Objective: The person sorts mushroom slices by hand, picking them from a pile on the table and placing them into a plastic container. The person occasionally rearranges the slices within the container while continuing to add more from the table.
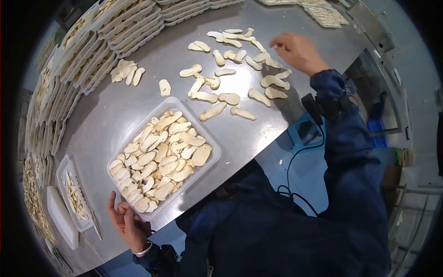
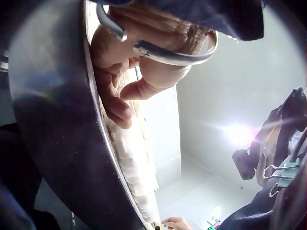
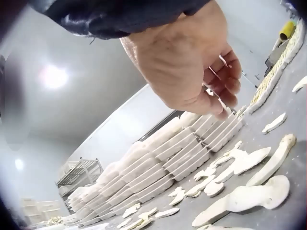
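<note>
A clear plastic tub (image 1: 217, 150) heaped with pale mushroom slices (image 1: 161, 157) stands near the table's front edge. My left hand (image 1: 128, 226) is right at the tub's near left corner, its fingers loosely bent. The left wrist view shows this hand (image 2: 139, 62) low beside the table edge, wearing a silver bangle. Over the far right of the table hovers my right hand (image 1: 299, 51), close to several loose mushroom slices (image 1: 272, 82). In the right wrist view the right hand (image 3: 187, 67) has loosely curled fingers, with the slices lying below it.
Stacked trays of slices (image 1: 131, 32) line the table's left and back sides. At lower left are a narrow tray of thin pieces (image 1: 87, 224) and a white block (image 1: 62, 217). More filled trays (image 1: 323, 16) sit at the far right. A small pile (image 1: 123, 70) lies near the stacks.
</note>
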A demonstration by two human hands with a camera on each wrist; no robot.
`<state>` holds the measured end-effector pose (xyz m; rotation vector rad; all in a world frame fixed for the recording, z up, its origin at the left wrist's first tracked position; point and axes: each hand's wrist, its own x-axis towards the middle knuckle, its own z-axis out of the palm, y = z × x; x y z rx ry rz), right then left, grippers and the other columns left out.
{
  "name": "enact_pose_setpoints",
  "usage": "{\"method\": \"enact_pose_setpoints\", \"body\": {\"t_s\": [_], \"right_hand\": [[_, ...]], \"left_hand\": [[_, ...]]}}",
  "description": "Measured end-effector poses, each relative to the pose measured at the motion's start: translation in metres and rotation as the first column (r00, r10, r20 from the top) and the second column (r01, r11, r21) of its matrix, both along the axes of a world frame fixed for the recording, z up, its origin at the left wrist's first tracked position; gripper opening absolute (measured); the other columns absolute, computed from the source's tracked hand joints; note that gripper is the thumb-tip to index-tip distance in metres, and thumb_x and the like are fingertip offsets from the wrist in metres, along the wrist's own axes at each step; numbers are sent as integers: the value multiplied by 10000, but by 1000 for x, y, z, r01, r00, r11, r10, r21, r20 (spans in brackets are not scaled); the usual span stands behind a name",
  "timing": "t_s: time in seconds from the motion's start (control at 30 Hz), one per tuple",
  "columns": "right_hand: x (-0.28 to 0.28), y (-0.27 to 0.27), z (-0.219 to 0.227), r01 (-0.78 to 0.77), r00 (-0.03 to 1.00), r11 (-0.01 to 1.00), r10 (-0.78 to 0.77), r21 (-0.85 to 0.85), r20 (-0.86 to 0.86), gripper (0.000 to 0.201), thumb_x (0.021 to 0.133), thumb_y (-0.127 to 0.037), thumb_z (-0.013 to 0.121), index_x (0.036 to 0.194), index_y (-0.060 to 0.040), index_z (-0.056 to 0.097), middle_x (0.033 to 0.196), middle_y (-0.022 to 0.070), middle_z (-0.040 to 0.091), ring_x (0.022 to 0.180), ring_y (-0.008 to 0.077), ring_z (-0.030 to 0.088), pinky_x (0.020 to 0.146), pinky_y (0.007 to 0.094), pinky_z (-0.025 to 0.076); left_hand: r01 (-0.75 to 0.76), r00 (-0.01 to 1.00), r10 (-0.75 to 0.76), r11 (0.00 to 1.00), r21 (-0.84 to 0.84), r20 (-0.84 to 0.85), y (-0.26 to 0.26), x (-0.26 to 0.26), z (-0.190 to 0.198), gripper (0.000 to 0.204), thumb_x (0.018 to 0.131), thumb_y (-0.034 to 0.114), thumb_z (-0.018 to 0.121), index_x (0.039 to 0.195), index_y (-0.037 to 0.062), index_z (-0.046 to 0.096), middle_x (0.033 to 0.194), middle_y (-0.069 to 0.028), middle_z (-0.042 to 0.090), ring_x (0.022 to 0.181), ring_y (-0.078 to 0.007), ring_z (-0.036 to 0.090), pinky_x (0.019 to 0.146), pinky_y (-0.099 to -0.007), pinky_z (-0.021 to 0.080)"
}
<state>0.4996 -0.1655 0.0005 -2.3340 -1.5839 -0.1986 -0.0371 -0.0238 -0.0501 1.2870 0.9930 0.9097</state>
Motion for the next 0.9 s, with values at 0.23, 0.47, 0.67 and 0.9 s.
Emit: {"method": "enact_pose_setpoints", "body": {"t_s": [0.23, 0.47, 0.67, 0.9], "right_hand": [[-13, 63, -26, -148, 988, 980, 142, -131, -55, 284, 825, -138, 557, 1089, -103, 659, 988, 149, 591, 878, 318, 587, 783, 406, 463], [-10, 70, -32, -125, 991, 983, 118, -136, -58, 160, 813, -138, 581, 937, -39, 604, 931, 157, 576, 880, 328, 582, 758, 417, 454], [-36, 50, -9, -85, 975, 989, 58, -118, -217, 135, 811, -116, 629, 861, -19, 548, 828, 146, 575, 805, 349, 578, 700, 411, 445], [-70, 25, -7, -139, 986, 989, 134, -45, -98, 162, 820, -142, 622, 929, -36, 566, 854, 154, 622, 801, 351, 600, 704, 434, 467]], "left_hand": [[1, 999, 0, 1000, 26, -40, 1, -3, -1, 562, 889, -15, 503, 1419, -43, 317, 856, -63, 594, 567, -48, 490, 498, -152, 392], [18, 999, -17, 999, 37, -46, 2, -5, -2, 562, 904, 9, 524, 1423, -39, 315, 854, -52, 576, 587, -42, 487, 493, -149, 394], [-1, 997, 5, 998, 56, -77, -1, 0, 0, 553, 919, 36, 527, 1430, -24, 324, 798, -2, 531, 585, -26, 433, 500, -153, 351], [17, 997, -12, 998, 62, -76, -1, -3, 0, 555, 922, 25, 519, 1433, -33, 311, 795, -4, 521, 585, -26, 426, 497, -156, 359]]}}
